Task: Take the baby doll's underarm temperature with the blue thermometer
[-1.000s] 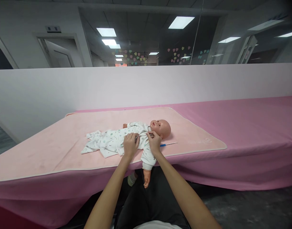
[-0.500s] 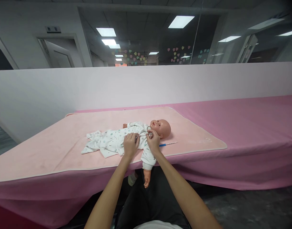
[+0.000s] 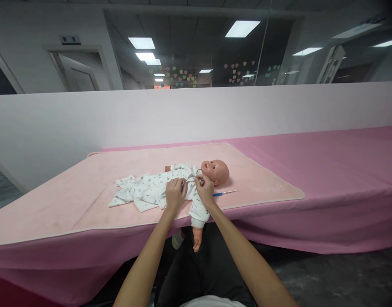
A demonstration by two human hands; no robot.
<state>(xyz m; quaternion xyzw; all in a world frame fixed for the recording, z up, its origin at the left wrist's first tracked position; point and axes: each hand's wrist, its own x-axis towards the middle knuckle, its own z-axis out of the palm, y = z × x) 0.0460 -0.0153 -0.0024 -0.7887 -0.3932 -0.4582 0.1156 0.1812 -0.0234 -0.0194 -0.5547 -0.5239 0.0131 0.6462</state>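
White printed outfit [image 3: 155, 186] was on the doll [image 3: 218, 170], which lay on its back on the peach mat [image 3: 96, 183], near the table's front edge, probably for easy reach. Left hand [image 3: 175, 195] had fingertips pinched on the chest fabric; right hand [image 3: 206, 190] pinched it by the collar, likely to keep the edge straight between them. Doll's near arm [image 3: 197, 238] hung past the edge. Blue-handled tool [image 3: 218, 194] lay just beside the right hand, seemingly set down so both hands stayed free. Pink cloth [image 3: 343, 166] ran under the mat.
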